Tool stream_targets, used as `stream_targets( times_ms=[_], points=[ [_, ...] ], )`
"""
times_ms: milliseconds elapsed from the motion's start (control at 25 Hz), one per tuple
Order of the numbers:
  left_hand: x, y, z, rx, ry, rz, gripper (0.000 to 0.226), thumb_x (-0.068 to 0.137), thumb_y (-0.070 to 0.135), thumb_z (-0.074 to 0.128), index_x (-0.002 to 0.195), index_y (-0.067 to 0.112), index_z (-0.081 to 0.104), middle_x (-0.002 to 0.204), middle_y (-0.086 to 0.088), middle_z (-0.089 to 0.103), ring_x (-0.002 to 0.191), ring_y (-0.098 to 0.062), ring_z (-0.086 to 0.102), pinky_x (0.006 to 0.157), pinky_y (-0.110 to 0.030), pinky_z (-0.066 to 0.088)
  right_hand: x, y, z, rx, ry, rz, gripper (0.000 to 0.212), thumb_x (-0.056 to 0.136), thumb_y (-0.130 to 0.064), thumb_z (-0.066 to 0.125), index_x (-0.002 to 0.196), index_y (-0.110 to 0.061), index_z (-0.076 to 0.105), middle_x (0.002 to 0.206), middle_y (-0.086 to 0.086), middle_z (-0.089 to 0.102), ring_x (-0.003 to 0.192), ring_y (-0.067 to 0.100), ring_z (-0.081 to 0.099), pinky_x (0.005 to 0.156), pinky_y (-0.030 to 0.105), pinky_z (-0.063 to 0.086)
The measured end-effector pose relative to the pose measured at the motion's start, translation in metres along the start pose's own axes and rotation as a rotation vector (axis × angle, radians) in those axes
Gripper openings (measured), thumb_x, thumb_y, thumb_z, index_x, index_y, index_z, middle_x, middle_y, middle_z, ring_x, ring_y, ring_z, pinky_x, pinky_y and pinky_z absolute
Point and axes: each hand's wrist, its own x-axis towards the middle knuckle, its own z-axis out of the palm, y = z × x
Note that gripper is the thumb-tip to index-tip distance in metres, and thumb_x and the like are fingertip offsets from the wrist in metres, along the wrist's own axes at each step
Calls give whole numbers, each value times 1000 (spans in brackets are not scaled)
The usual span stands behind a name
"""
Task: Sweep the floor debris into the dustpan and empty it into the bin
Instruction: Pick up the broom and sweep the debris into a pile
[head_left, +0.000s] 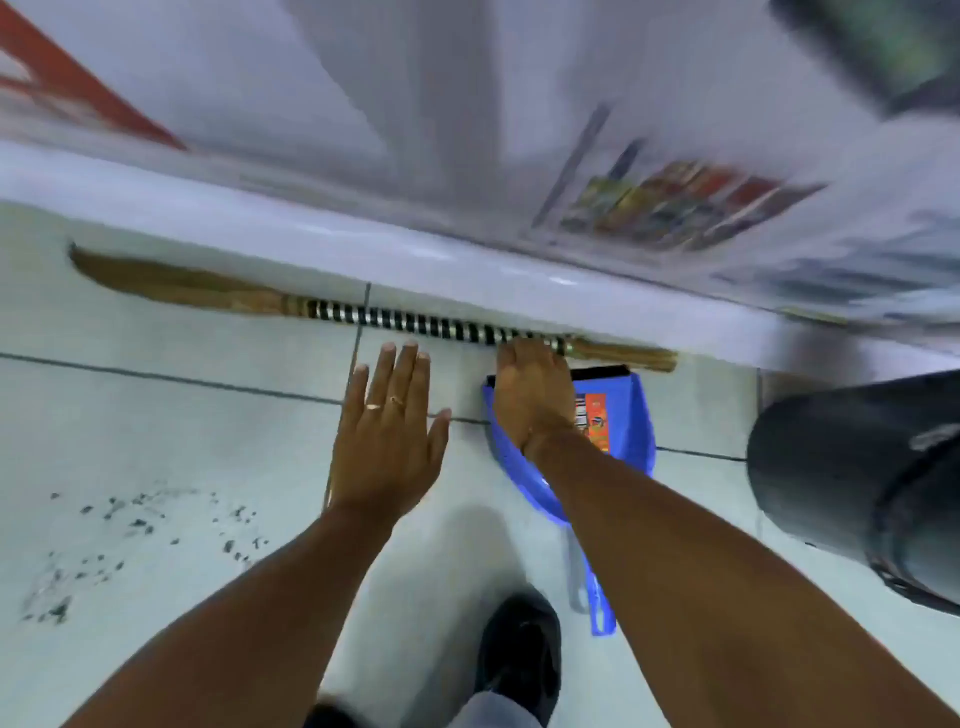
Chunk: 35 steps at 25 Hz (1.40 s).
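Observation:
A grass broom with a black-and-white striped handle lies on the floor along the foot of the wall, bristles to the left. My right hand reaches down onto the handle near its right end, fingers curled over it. Beneath that hand and forearm a blue dustpan rests on the tiles, with an orange label inside and its handle pointing toward me. My left hand hovers flat above the floor with fingers spread, holding nothing. Dark debris is scattered over the tiles at lower left. A black bin stands at the right.
A white skirting ledge runs along the wall behind the broom. A blurred poster hangs on the wall above. My black shoe stands on the pale tiles between my arms.

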Motion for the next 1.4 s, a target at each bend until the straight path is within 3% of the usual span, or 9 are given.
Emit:
stream_targets(
  times_ms=[160,320,400,560,640,720,960,1160,1400],
  points=[
    [28,-26,77,57,23,63,56,92,34,36,136,0,38,143,-18,43,135,-33,35,112,-48,29,66,3,74,-173,64,73,43,85,-3,38,121,1,59,120,18,62,116,33,57,90,41,48],
    [20,-60,116,126,-43,166,55,93,33,37,137,1,35,145,-18,40,137,-31,33,114,-44,19,83,5,97,-468,77,24,41,65,-9,34,69,-10,75,63,7,69,69,26,67,71,35,45],
    [9,-65,100,132,-65,92,56,93,34,35,138,0,33,146,-19,38,137,-32,31,114,-44,19,76,-5,80,-463,88,-29,37,63,-10,35,62,-10,72,59,7,65,65,25,65,74,38,36],
    [-29,-47,18,-30,-145,-135,59,94,35,30,140,-1,27,149,-19,31,140,-32,24,114,-45,17,8,-46,1,-379,-31,-189,31,68,-13,58,97,-7,68,94,12,67,84,32,65,70,36,52],
    [-50,-43,-36,-100,-180,-239,61,94,36,25,142,0,22,152,-18,26,142,-31,19,116,-44,13,-29,-71,-44,-176,-349,-189,50,88,-18,52,135,-6,43,125,16,54,105,37,60,79,41,50],
    [-76,-44,-90,-118,-213,-300,61,93,36,25,143,0,22,152,-17,25,143,-30,19,117,-45,14,-69,-90,-83,-219,-451,-216,55,98,-18,38,150,-17,22,133,16,48,109,39,59,85,43,48],
    [-168,-65,-197,-69,-278,-284,61,89,37,25,134,-2,40,141,-19,46,132,-33,40,109,-50,28,-164,-148,-137,-245,-430,-99,46,104,-22,28,150,-23,27,126,17,53,106,36,61,82,41,49],
    [-228,-87,-220,-95,-335,-269,72,86,44,6,143,4,24,152,-13,28,142,-27,20,116,-41,12,-218,-206,-134,-292,-563,-105,48,102,-15,28,150,-17,25,130,17,50,113,36,56,86,41,48],
    [-283,-106,-229,-70,-270,-293,66,89,40,18,139,-1,33,146,-19,38,138,-32,31,114,-45,21,-293,-250,-113,-249,-587,-71,48,101,-17,31,148,-19,28,127,15,50,111,33,57,83,38,47]
  ],
)
